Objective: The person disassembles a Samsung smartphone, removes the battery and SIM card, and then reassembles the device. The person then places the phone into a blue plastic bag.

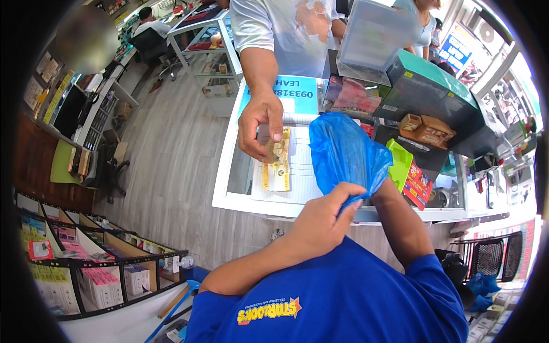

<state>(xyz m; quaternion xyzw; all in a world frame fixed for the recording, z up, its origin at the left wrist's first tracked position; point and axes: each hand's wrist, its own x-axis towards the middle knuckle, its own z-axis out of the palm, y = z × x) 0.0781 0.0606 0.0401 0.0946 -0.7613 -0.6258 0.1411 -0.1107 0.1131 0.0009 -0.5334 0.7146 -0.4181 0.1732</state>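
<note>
A crumpled blue plastic bag (346,151) is held up over the glass counter (240,177). My left hand (323,214) pinches the bag's lower edge. My right wrist (382,191) reaches up to the bag from the right, and the fingers are hidden behind the plastic. Across the counter a person in a white shirt holds out a hand (257,123) gripping folded yellowish banknotes (278,163) and what look like coins. That hand is left of the bag and apart from it.
Dark and teal boxes (434,94), a clear plastic bin (374,37) and a bright green box (400,163) crowd the counter's right side. A rack of packaged goods (97,268) stands at lower left. Black mesh chairs (497,254) are at right. Another glass case (209,51) stands farther back.
</note>
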